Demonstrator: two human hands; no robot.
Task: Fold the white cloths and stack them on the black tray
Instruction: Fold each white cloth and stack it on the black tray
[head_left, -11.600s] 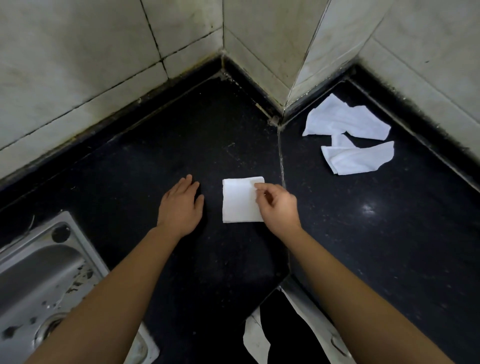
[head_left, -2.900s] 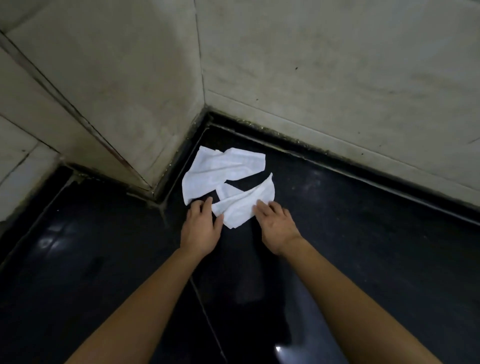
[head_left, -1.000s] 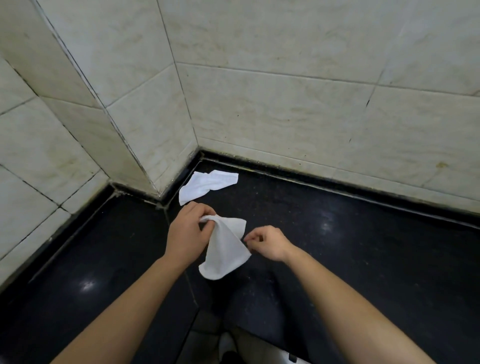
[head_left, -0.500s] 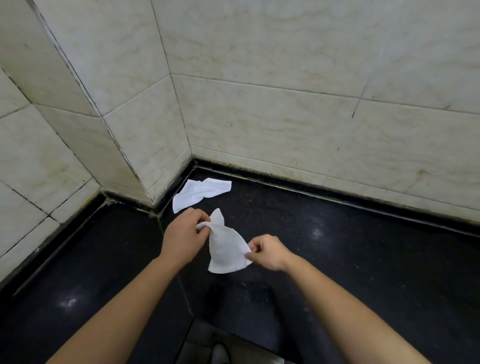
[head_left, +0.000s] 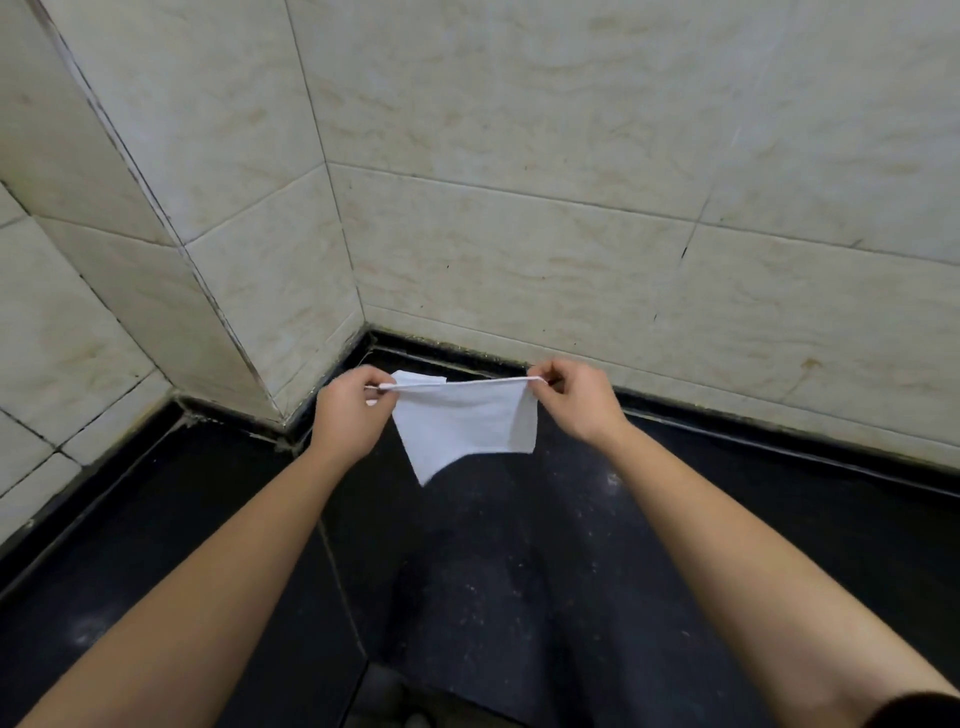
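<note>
Above the black surface (head_left: 727, 519), my left hand (head_left: 345, 415) and right hand (head_left: 576, 402) each pinch a top corner of the white cloth (head_left: 462, 421), stretching it taut.

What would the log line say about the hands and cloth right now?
left hand: pinches white cloth corner | right hand: pinches opposite corner | cloth: stretched, hanging above black counter

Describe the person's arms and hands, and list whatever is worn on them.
Both forearms are bare down to the left hand and the right hand: no gloves, watch, bracelet or rings show. The only clothing in view is the edge of a dark sleeve at the right arm's upper end.
</note>
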